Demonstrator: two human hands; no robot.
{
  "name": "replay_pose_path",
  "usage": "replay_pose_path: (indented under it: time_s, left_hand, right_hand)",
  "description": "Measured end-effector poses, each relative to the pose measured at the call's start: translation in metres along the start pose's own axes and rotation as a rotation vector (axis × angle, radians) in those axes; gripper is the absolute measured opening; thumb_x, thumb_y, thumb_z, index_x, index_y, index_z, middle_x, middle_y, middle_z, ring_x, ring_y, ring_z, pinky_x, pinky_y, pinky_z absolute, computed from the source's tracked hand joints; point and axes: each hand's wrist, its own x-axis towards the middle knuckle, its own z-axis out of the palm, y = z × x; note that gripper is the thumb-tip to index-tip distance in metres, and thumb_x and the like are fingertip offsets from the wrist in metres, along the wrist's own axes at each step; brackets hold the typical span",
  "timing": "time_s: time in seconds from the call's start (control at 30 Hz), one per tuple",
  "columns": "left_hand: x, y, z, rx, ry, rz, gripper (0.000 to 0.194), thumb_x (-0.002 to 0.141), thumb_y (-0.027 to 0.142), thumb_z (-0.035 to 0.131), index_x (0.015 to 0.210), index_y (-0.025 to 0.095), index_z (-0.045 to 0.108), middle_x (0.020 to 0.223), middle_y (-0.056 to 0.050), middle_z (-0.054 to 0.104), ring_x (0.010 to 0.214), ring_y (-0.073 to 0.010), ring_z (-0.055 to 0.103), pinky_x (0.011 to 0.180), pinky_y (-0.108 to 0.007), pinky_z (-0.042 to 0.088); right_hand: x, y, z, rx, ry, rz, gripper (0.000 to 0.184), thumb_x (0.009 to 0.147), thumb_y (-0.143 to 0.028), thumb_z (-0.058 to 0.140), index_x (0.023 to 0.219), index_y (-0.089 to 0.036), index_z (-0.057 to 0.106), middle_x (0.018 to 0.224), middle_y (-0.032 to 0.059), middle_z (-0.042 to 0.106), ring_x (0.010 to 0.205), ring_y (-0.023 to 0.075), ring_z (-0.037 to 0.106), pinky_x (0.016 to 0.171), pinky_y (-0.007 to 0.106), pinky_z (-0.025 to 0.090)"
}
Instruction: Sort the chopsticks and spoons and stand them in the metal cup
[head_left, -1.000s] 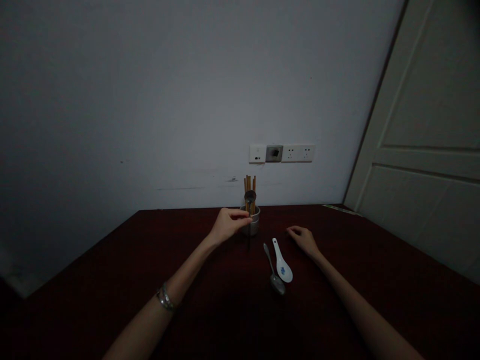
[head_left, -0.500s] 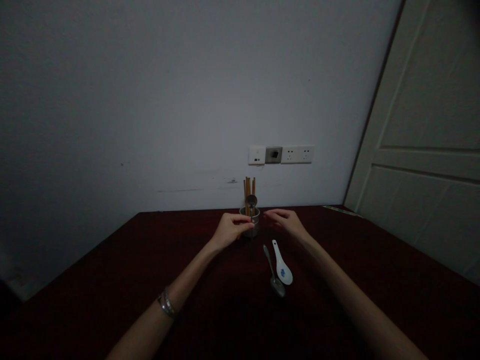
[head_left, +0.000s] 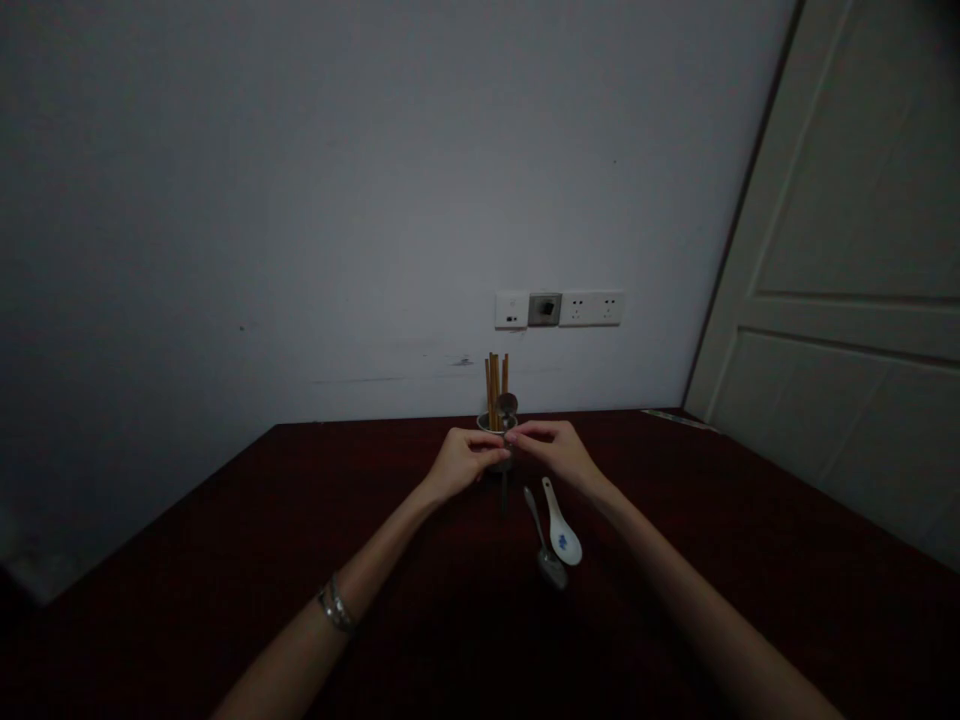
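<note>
Pinched by the handle in my left grip (head_left: 457, 465), a metal spoon (head_left: 508, 404) is upright, bowl up, before a cup (head_left: 482, 423) of chopsticks (head_left: 493, 390). My right grip (head_left: 561, 452) is at its neck; whether it clasps, I cannot tell. Nearer me, a second spoon (head_left: 553, 570) and a white spoon (head_left: 567, 540) lie on the tabletop (head_left: 337, 490).
</note>
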Motion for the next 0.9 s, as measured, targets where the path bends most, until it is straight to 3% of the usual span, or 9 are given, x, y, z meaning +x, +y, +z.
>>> replay_pose_path:
  time_s: [0.2,0.7,0.9]
  left_hand:
    - [-0.002,0.001,0.004,0.004,-0.001,-0.024,0.020,0.063,0.025,0.068,0.077,0.010,0.070,0.053,0.000,0.059,0.039,-0.0035,0.038,0.038,-0.016,0.029]
    - [0.003,-0.017,0.004,-0.058,-0.045,0.006,0.030,0.063,0.033,0.069,0.078,0.008,0.066,0.053,0.001,0.056,0.035,-0.0042,0.041,0.035,-0.017,0.029]
    - [0.004,-0.025,0.002,-0.084,-0.045,-0.020,0.039,0.060,0.036,0.071,0.086,0.008,0.065,0.063,-0.002,0.060,0.036,-0.0031,0.040,0.035,-0.018,0.028]
  right_hand:
    - [-0.001,0.005,0.002,-0.001,0.014,0.014,0.024,0.064,-0.037,0.065,0.071,-0.015,0.070,0.069,0.0041,0.067,0.065,0.0156,0.058,0.061,0.028,0.043]
    - [-0.001,0.006,0.000,-0.076,-0.010,-0.082,0.023,0.068,-0.035,0.062,0.069,-0.013,0.068,0.070,0.0043,0.065,0.067,0.0148,0.056,0.064,0.026,0.041]
    - [0.001,0.010,-0.001,-0.088,0.023,-0.100,0.023,0.068,-0.036,0.061,0.070,-0.014,0.068,0.071,0.0051,0.066,0.070,0.0162,0.058,0.066,0.027,0.042]
